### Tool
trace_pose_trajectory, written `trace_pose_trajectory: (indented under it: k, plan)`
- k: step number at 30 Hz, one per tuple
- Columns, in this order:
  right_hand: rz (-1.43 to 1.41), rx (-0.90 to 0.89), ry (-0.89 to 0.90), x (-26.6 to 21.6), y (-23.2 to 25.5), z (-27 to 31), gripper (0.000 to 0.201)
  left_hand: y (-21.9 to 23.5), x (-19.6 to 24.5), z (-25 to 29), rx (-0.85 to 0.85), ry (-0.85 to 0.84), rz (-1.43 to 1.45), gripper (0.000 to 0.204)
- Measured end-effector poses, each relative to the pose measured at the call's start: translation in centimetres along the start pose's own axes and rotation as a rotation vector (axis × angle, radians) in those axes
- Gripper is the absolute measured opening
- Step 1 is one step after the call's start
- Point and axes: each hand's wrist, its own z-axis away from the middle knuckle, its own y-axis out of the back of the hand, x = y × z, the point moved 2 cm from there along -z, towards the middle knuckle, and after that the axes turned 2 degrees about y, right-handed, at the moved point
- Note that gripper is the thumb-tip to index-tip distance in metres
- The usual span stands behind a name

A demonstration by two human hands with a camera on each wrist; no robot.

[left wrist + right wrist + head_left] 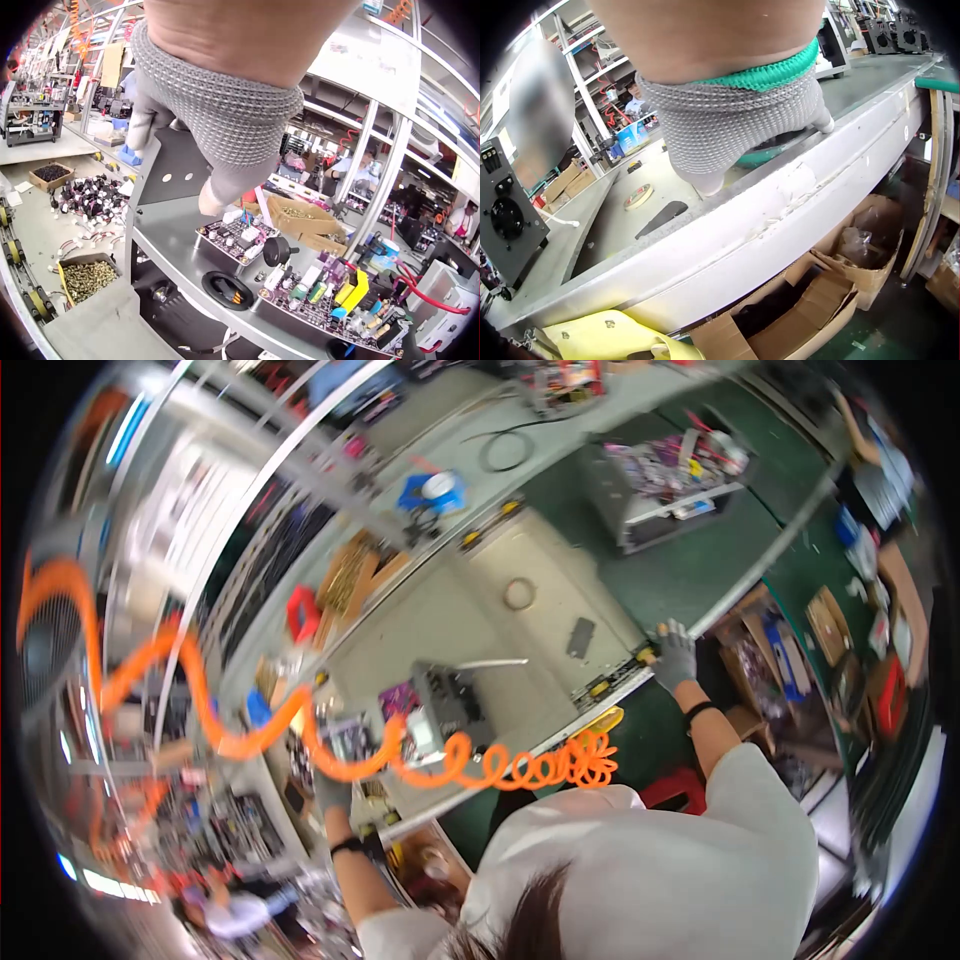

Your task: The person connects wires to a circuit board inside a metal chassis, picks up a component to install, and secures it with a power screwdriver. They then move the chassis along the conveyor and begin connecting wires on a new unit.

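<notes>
My left hand (pixel 225 142), in a grey knitted glove with bare fingertips, grips the upright end plate (pixel 169 176) of a grey metal chassis (pixel 180 240). The thumb lies on the inner side and the fingers are over the far side. Two circuit boards, a small one (pixel 238 238) and a larger one (pixel 337 300), are mounted on the chassis beside a black oval ring (pixel 227 290). My right hand (pixel 739 135), gloved alike, rests with spread fingers on the pale rail (pixel 780 195) along the bench edge. In the head view the right hand (pixel 677 657) is far from the left.
A grey fan housing (pixel 450 705) stands on the bench, with a tape roll (pixel 519 594) and a dark flat piece (pixel 580 638) farther right. An orange coiled hose (pixel 450 760) hangs across the view. Cardboard boxes (pixel 795 315) lie below the rail. A loaded grey chassis (pixel 670 490) stands beyond.
</notes>
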Motion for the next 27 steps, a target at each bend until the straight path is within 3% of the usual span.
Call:
trace_pose_trajectory:
  k: [1, 2, 3, 4, 6, 8, 10, 12, 13, 14, 16, 17, 18, 20, 21, 22, 23, 24, 25, 26, 27]
  plan:
    - [0.006, 0.042, 0.03, 0.3, -0.9, 0.1, 0.07, 0.8, 1.0, 0.6, 0.023, 0.126, 0.215, 0.067]
    - [0.007, 0.079, 0.053, 0.8, -2.0, 0.3, 0.068, -1.5, -2.8, 0.8, 0.042, 0.105, 0.263, 0.072]
    - [-0.029, 0.118, 0.088, 1.7, -3.0, 0.7, 0.065, -0.6, -1.8, 2.3, 0.076, 0.283, 0.198, 0.074]
    - [-0.073, 0.154, 0.105, 1.6, -3.9, 1.5, 0.063, 0.2, -0.9, 2.4, 0.095, 0.294, 0.131, 0.077]
    - [0.098, 0.125, 0.09, -0.7, -2.0, 5.4, 0.056, 0.9, 0.4, 2.8, 0.121, 0.392, 0.177, 0.064]
    - [0.099, 0.113, 0.095, -1.2, -3.0, 9.3, 0.05, -0.1, 0.2, 2.8, 0.25, 0.423, 0.134, 0.045]
    - [0.129, -0.064, -0.058, -2.1, -4.6, 13.7, 0.046, -2.6, -1.2, 2.7, 0.373, 0.472, 0.145, 0.029]
    - [0.228, -0.262, -0.264, -5.9, -4.5, 18.8, 0.032, -2.4, -1.1, 2.5, 0.335, 0.5, 0.164, 0.025]
    - [0.243, -0.259, -0.282, -1.1, -12.4, 19.8, 0.032, -2.6, -1.5, 2.4, 0.322, 0.494, 0.182, 0.025]
    - [0.492, -0.669, 0.036, 3.4, -19.0, 21.6, 0.019, -2.7, -2.0, 2.6, 0.344, 0.469, 0.403, 0.026]
    - [-0.263, -0.859, -0.322, -2.7, -17.7, 25.5, 0.02, -3.9, -3.5, 2.9, 0.439, 0.366, 0.686, 0.036]
    - [-0.248, -0.861, -0.338, -6.4, -16.3, 26.5, 0.02, -4.6, -4.0, 3.2, 0.441, 0.282, 0.633, 0.042]
    - [-0.465, -0.78, -0.367, -11.1, -14.4, 26.5, 0.021, -3.9, -3.7, 3.3, 0.447, 0.196, 0.582, 0.048]
    - [-0.902, -0.577, -0.418, -19.4, -10.8, 25.2, 0.024, -4.4, -3.6, 3.4, 0.358, 0.182, 0.707, 0.053]
    - [-0.746, -0.315, -0.226, -22.4, -8.7, 23.7, 0.026, -4.8, -3.8, 3.4, 0.276, 0.165, 0.816, 0.059]
    - [-0.706, -0.075, -0.162, -27.0, -4.9, 22.7, 0.023, -5.4, -4.5, 3.3, 0.259, 0.154, 0.831, 0.059]
    - [-0.381, 0.051, 0.053, -29.8, -0.7, 21.4, 0.027, -6.3, -5.2, 3.0, 0.208, 0.134, 0.844, 0.062]
    - [-0.523, 0.045, -0.124, -28.0, -1.6, 18.7, 0.034, -6.9, -5.5, 2.7, 0.158, 0.113, 0.853, 0.065]
    - [-0.588, 0.075, -0.211, -29.0, 0.5, 16.9, 0.034, -6.7, -5.6, 2.4, 0.151, 0.099, 0.865, 0.065]
    - [-0.445, 0.203, -0.115, -28.2, 1.3, 14.3, 0.037, -6.4, -5.6, 2.1, 0.113, 0.123, 0.86, 0.064]
    - [-0.728, 0.229, -0.183, -30.2, 3.8, 13.0, 0.037, -6.1, -5.5, 2.0, 0.076, 0.151, 0.854, 0.064]
